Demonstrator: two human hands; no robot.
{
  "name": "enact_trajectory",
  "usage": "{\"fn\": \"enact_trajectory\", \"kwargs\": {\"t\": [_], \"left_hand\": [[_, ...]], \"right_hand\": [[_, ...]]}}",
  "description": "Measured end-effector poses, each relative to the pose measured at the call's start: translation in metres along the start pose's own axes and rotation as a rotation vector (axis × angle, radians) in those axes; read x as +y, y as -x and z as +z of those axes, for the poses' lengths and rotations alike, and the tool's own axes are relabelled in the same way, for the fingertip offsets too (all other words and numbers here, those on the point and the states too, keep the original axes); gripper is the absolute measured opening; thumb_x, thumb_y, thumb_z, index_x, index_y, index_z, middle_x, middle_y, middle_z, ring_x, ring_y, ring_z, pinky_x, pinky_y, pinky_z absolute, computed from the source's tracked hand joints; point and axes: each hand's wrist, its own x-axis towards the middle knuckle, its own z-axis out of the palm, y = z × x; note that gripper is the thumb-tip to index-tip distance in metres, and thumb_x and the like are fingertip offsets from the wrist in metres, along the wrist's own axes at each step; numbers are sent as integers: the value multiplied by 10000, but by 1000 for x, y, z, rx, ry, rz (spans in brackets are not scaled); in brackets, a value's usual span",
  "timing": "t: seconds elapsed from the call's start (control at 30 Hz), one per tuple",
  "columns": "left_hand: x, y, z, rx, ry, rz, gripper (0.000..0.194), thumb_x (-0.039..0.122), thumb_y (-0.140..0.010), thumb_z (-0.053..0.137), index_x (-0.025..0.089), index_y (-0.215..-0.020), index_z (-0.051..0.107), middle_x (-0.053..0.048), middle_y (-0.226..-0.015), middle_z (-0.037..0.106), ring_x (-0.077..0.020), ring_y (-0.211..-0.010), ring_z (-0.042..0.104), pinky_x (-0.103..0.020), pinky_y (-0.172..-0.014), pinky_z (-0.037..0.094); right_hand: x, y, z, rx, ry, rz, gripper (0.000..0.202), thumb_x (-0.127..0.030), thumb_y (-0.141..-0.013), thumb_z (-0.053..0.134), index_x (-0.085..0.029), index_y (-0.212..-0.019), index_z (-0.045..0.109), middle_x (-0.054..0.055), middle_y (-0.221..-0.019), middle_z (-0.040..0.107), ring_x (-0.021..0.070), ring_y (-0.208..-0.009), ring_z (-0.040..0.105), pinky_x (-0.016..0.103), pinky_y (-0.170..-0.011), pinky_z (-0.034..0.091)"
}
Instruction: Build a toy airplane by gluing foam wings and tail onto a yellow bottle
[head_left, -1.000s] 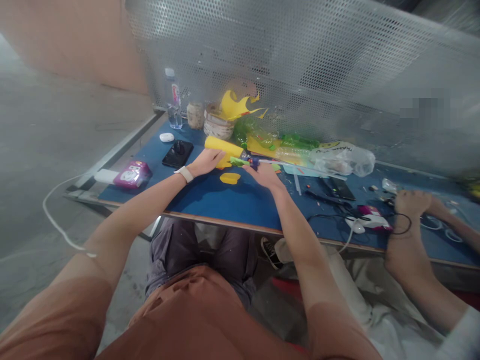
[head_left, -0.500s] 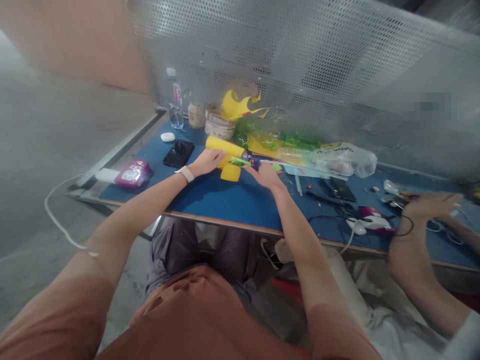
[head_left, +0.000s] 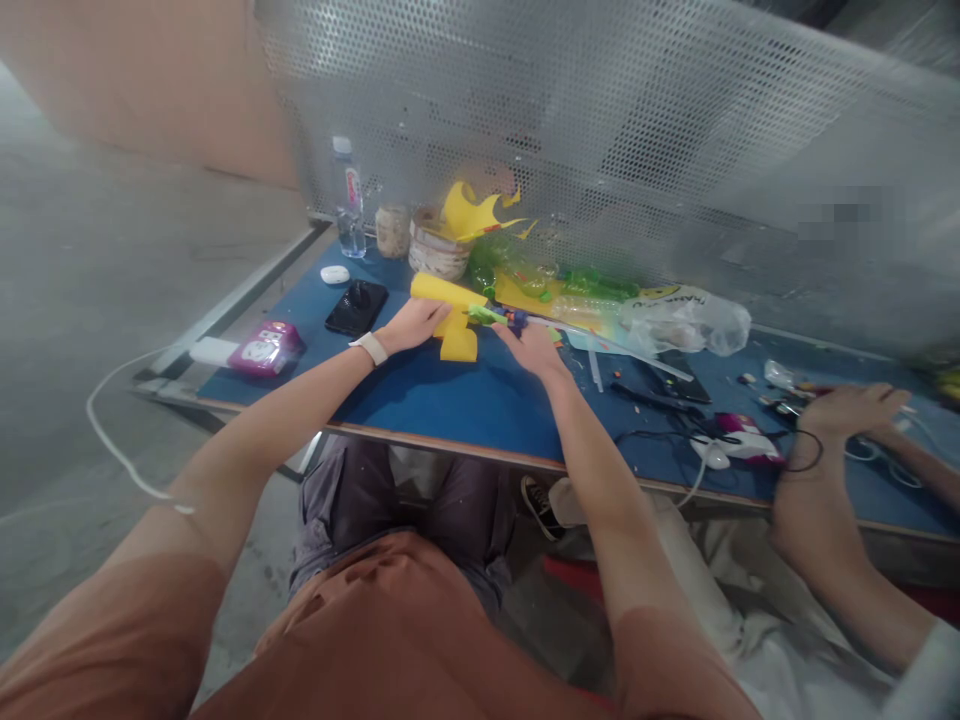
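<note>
My left hand [head_left: 418, 322], a pale band on its wrist, is closed on a rolled yellow sheet [head_left: 454, 291] just above the table. A yellow flap [head_left: 459, 345] hangs below the roll, close to my fingers. In my right hand [head_left: 534, 347] is a dark blue and green glue gun [head_left: 514, 319]. Its green front end points left at the yellow roll; I cannot tell if the two touch. A long translucent glue stick [head_left: 615, 346] juts from its back toward the right. My fingers partly hide the glue gun's handle.
On the blue table [head_left: 450, 408] stand a water bottle [head_left: 351, 205], a jar [head_left: 392, 232] and a basket [head_left: 439, 250] with yellow scraps. A black phone [head_left: 357, 306] and a purple pack [head_left: 266, 348] lie left. Plastic bottles [head_left: 600, 295] lie behind. A co-worker's hand [head_left: 855, 408] is at right.
The glue gun's green front end has turned slightly and its glue stick tilts lower at the right. The yellow flap has shifted slightly left. The left hand looks almost unmoved.
</note>
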Motion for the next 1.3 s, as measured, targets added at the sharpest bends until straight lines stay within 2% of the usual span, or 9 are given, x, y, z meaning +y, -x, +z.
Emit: {"fn": "enact_trajectory", "kwargs": {"t": [0.23, 0.5, 0.8, 1.07, 1.2, 1.3], "left_hand": [[-1, 0, 0, 15, 9, 16, 527, 337, -1292, 557, 275, -778, 458, -30, -775, 633, -206, -741, 509, -396, -773, 378], [-3, -1, 1, 34, 0, -5, 540, 337, -1287, 543, 277, -763, 425, -14, -750, 593, -197, -728, 501, -397, -771, 373], [0, -1, 0, 50, 9, -20, 536, 268, -1278, 557, 274, -759, 426, -10, -755, 591, -193, -731, 493, -400, -761, 353], [1, -1, 0, 62, 20, -26, 561, 241, -1280, 578, 272, -746, 408, 16, -726, 536, -176, -698, 429, -395, -763, 323], [0, -2, 0, 50, 16, -28, 551, 254, -1283, 567, 275, -755, 411, 17, -732, 532, -180, -702, 433, -399, -771, 324], [-2, -2, 0, 47, 9, -18, 546, 278, -1285, 569, 276, -758, 423, 8, -734, 556, -188, -708, 454, -399, -770, 343]], "right_hand": [[4, -1, 0, -26, 29, 1, 826, -1102, -1140, 507, -339, -824, 489, 95, -779, 638, 391, -843, 724, 520, -898, 585], [-1, 0, -1, -62, 88, 15, 681, -857, -1246, 619, -330, -839, 476, 96, -811, 674, 384, -848, 731, 487, -881, 569], [0, -1, -2, -64, 82, -1, 701, -908, -1223, 639, -312, -864, 546, 108, -833, 705, 394, -899, 759, 481, -900, 596], [-8, 1, -3, -84, 80, -8, 544, -707, -1256, 698, -293, -911, 621, 140, -972, 811, 416, -995, 814, 492, -959, 633], [-10, 0, -3, -89, 116, 14, 547, -664, -1258, 699, -307, -868, 559, 135, -944, 776, 421, -982, 804, 503, -956, 622], [-7, -1, -3, -89, 131, 33, 604, -711, -1258, 681, -317, -834, 506, 129, -890, 736, 418, -941, 792, 506, -933, 615]]}}
